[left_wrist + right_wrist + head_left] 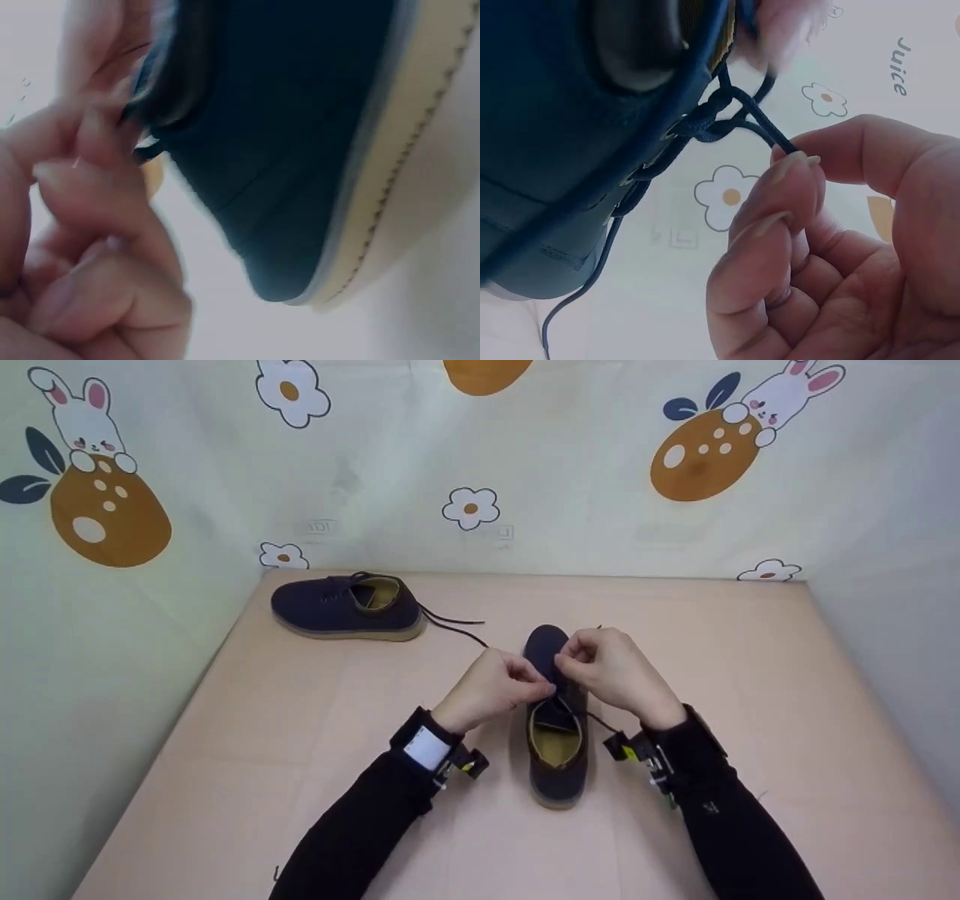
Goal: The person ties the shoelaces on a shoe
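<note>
From the head, we see the dark shoe [559, 787] upright on the table [300, 780], between left hand [489, 690] and right hand [621, 671]. By left wrist, fingertips pinch the lace [150, 151]; by right wrist — thumb and fingertips pinch it too.

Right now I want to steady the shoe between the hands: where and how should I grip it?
Probably cup the heel from the near side: the shoe stands sole down, toe away; left hand and right hand crowd the laces.

There are two shoes [311, 607] [559, 789], two hands [491, 688] [616, 671], seemingly two cameras [474, 765] [619, 747].
</note>
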Available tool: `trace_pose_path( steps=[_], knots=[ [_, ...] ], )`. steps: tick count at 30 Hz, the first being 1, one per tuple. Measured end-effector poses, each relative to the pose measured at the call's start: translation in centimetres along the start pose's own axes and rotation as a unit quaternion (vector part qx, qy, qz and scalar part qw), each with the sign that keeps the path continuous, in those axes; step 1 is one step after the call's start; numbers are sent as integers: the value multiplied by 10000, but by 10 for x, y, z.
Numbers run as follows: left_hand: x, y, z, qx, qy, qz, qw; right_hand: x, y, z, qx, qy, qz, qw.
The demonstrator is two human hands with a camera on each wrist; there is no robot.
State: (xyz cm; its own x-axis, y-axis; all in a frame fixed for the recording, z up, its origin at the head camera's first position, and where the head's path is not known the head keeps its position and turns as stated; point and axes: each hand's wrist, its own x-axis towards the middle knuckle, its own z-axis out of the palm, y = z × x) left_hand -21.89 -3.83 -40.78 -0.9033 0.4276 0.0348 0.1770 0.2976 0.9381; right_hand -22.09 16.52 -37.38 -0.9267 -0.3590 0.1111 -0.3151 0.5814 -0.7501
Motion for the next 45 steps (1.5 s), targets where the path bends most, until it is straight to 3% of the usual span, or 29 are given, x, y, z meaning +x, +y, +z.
trace_pose_path(
  steps=[3, 10, 13, 18, 22, 28, 32, 37, 45],
  knots=[
    [0, 0, 8, 95, 374, 199, 9991, 0, 0, 0, 17, 45, -11, 10000],
    [-1, 1, 7, 472, 528, 176, 9973, -1, -2, 1, -22, -34, -77, 10000],
    [-1, 2, 2, 83, 623, 161, 9979, -2, -3, 0, -95, -87, -160, 9998],
    [-1, 3, 1, -1130, 478, -202, 9922, -2, -4, -2, -145, -161, -485, 9986],
    [-1, 4, 2, -1284, 295, -510, 9900, -3, -5, -3, -152, -411, -873, 9952],
    [-2, 4, -3, -816, 312, -435, 9952, -7, -7, -8, -410, -640, -1043, 9916],
    [-2, 5, -10, -19, 277, -96, 9996, -10, -8, -8, -943, -802, -922, 9880],
    [-4, 8, -16, 794, 275, 95, 9964, -10, -7, -4, -1509, -1098, -921, 9781],
    [-5, 11, -17, 1082, 258, 129, 9937, -13, 0, -22, -1441, -1115, -1041, 9777]
  ],
)
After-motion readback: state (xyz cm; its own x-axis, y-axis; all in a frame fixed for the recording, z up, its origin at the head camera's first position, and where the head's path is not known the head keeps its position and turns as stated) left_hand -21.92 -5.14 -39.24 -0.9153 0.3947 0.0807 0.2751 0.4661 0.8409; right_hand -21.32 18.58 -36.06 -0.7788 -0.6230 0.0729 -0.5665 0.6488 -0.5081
